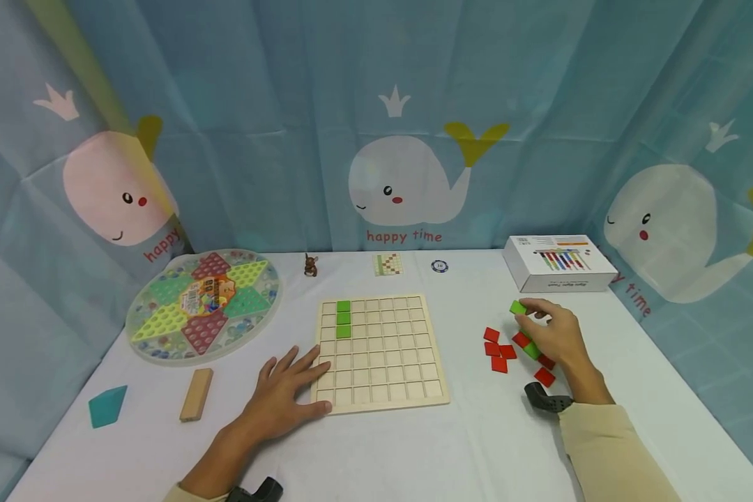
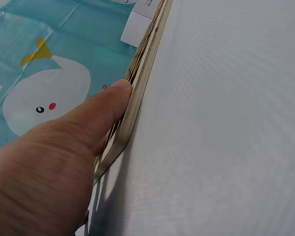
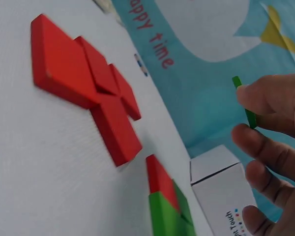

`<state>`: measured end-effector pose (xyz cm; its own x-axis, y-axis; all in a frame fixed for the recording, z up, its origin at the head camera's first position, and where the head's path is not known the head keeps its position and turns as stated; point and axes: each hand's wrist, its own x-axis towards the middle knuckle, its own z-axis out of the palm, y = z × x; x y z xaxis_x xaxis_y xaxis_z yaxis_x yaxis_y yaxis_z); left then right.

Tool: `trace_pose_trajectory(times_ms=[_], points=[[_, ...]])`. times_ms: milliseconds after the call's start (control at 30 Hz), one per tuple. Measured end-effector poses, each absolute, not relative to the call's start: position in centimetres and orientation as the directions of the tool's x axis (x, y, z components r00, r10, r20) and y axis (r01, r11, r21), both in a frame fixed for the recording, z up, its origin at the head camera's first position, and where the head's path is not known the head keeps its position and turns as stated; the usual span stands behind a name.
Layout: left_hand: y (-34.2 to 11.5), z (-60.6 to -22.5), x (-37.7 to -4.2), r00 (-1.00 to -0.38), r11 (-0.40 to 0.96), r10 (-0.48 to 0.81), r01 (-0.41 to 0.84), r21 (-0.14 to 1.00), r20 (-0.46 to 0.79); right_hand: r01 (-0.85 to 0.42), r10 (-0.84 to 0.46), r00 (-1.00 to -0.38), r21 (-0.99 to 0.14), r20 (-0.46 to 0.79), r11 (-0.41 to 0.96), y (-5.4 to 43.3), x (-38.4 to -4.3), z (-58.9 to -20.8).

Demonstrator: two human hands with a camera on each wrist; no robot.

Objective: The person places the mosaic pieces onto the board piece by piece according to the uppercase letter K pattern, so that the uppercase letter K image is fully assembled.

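Observation:
A wooden grid board [image 1: 385,380] lies mid-table, with a short column of green square tiles [image 1: 343,318] in its upper left cells. My left hand [image 1: 282,399] rests on the board's left side, fingers spread; in the left wrist view its thumb [image 2: 105,105] touches the board's edge. Between thumb and fingertips, my right hand [image 1: 557,336] pinches a green tile [image 1: 517,307], seen nearly edge-on in the right wrist view. Below and left of that hand lie loose red tiles [image 1: 499,364] and a green tile [image 1: 531,350], partly covered by the hand in the head view.
A white box [image 1: 565,280] stands at the back right. Along the back sit a patterned card [image 1: 388,264], a round chip [image 1: 439,266] and a brown figurine [image 1: 310,265]. To the left are a round star-patterned game board [image 1: 163,289], a wooden block [image 1: 196,394] and a teal piece [image 1: 107,406].

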<state>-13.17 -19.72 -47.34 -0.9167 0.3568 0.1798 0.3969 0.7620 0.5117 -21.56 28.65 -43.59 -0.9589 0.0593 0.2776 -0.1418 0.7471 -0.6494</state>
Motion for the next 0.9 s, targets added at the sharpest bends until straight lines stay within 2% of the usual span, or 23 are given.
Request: trace_pose_trajectory(times_ms=[333, 900], points=[[-19.9, -47.4, -13.1, -0.918, 0.759, 0.351, 0.395, 0.519, 0.186, -0.255, 0.037, -0.916, -0.648, 0.400, 0.718, 27.5, -21.2, -42.0], [-19.9, -47.4, -13.2, -0.917, 0.762, 0.358, 0.396, 0.511, 0.176, -0.338, -0.014, -0.908, -0.713, 0.419, 0.614, 24.6, -19.5, -38.2]])
